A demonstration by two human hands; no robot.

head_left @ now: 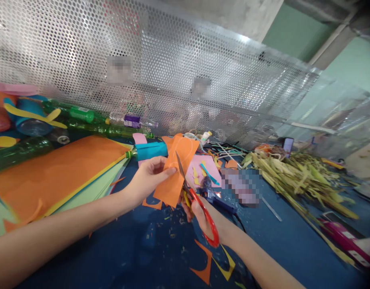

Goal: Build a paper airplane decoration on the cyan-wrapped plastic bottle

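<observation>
An orange paper piece (169, 182) with a faint rounded outline drawn near its top is pinched between the thumb and fingers of my left hand (150, 176). My right hand (199, 214) is closed on the red-handled scissors (207, 220). Their dark blades point up and lie across the paper's right side. Behind the paper, a bottle wrapped in blue paper (151, 150) lies on its side. Orange scraps (204, 263) and a yellow scrap (228, 263) rest on the blue table (127, 249) below my hands.
Orange sheets (61, 176) top a paper stack at left. Green bottles (21, 152) lie behind it. A blue glue gun (221, 200) sits right of my right hand, near a pink sheet (199, 164). Dried husks (305, 180) spread at right. A perforated metal screen (160, 60) stands behind.
</observation>
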